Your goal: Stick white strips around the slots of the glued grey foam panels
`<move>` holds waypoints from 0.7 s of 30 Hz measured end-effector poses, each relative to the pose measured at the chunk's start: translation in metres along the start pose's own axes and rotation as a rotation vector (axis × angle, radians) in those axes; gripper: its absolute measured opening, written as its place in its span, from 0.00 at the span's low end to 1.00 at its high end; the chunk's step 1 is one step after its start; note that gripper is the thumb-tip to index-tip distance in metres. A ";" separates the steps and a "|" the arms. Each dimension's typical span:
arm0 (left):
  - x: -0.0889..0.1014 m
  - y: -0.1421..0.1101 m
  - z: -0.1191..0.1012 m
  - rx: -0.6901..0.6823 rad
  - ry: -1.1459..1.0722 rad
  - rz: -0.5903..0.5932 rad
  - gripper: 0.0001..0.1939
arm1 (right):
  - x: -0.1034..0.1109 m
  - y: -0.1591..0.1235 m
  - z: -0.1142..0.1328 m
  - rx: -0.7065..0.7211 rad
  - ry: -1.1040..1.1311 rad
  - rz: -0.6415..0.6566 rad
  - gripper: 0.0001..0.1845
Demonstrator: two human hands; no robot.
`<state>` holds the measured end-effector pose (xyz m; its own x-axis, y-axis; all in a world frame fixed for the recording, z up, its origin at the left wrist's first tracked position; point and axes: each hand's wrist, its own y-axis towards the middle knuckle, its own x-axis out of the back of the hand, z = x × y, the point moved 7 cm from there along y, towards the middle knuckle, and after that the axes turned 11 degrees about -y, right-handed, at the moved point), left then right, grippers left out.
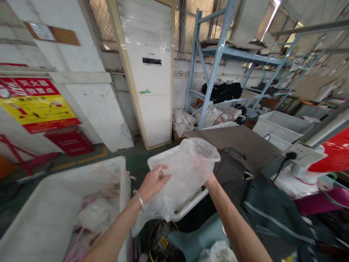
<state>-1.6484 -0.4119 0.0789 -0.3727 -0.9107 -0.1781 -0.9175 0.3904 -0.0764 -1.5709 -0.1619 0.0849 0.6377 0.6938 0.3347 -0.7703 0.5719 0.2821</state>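
Note:
A translucent plastic bag (182, 171) is spread between my two hands, with its wide upper end raised at the right and its lower end hanging loose. My left hand (156, 181) has thumb and fingers closed on the left side of the bag. At the other side, my right hand (206, 171) is against the bag, its fingers showing only dimly through the plastic, so their grip is unclear. Beneath the bag stands a white plastic bin (152, 160), mostly covered by it.
On the left, a large white tub (54, 182) holds crumpled plastic and pinkish pieces. A dark tabletop (229, 140) and dark garments (275, 207) lie to the right. A cabinet air conditioner (155, 109) and blue shelving (215, 69) stand behind. Below is a basket of metal bits (160, 238).

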 end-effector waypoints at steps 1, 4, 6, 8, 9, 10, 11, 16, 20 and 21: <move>0.007 0.000 -0.005 0.013 -0.052 -0.019 0.20 | 0.019 0.006 0.002 -0.032 0.003 -0.090 0.21; 0.044 -0.002 -0.033 0.007 -0.239 -0.114 0.15 | 0.093 0.016 0.011 -0.104 -0.022 -0.389 0.18; 0.062 -0.006 -0.052 0.005 -0.362 -0.137 0.14 | 0.136 0.005 0.026 -0.107 -0.046 -0.584 0.20; 0.060 -0.015 -0.064 0.024 -0.448 -0.104 0.14 | 0.156 -0.022 0.052 -0.044 -0.104 -0.771 0.27; 0.051 -0.020 -0.066 0.045 -0.498 -0.074 0.13 | 0.152 -0.040 0.067 0.020 -0.150 -0.842 0.27; 0.038 -0.026 -0.067 0.071 -0.555 -0.041 0.13 | 0.137 -0.057 0.088 0.146 -0.250 -0.866 0.23; 0.024 -0.033 -0.066 0.095 -0.616 -0.012 0.12 | 0.109 -0.068 0.105 0.286 -0.335 -0.743 0.17; -0.010 -0.062 -0.074 0.016 -0.770 0.074 0.12 | -0.089 -0.093 0.081 0.447 -0.797 0.536 0.10; 0.049 -0.084 -0.084 -0.185 -0.804 -0.103 0.13 | -0.098 -0.085 0.001 0.234 -1.033 0.752 0.12; 0.069 -0.090 -0.083 -0.209 -0.828 -0.161 0.12 | -0.085 -0.084 -0.018 0.174 -1.093 0.770 0.13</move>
<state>-1.6032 -0.5208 0.1547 -0.0896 -0.5301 -0.8432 -0.9874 0.1581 0.0055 -1.5603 -0.2612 0.0167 -0.2134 0.0632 0.9749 -0.9727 0.0794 -0.2181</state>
